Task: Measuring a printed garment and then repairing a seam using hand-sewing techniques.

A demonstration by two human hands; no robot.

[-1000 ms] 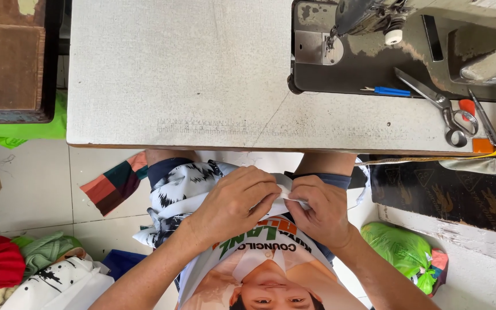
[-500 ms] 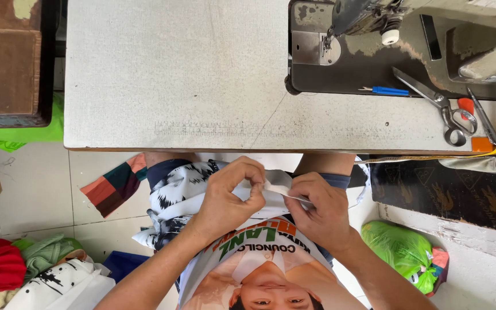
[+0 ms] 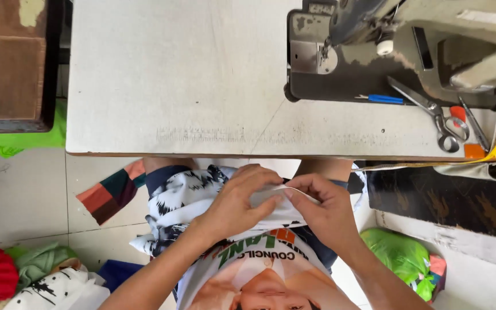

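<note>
Both hands meet in the lap, just below the bench (image 3: 144, 86) edge. The left hand (image 3: 237, 204) and right hand (image 3: 324, 209) each pinch a folded strip of white cloth (image 3: 271, 202) between them — fingers clenched on it. Black-and-white patterned fabric (image 3: 185, 192) lies beneath. Scissors (image 3: 431, 109) rest on the bench beside the sewing machine (image 3: 397, 51).

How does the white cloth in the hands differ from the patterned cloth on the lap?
The white cloth is plain, while the patterned cloth has black marks on white. The white cloth is pinched between the left hand and right hand; the patterned cloth lies loose over the left thigh, held by neither hand. Less of the white cloth shows. Both sit below the table edge.
</note>
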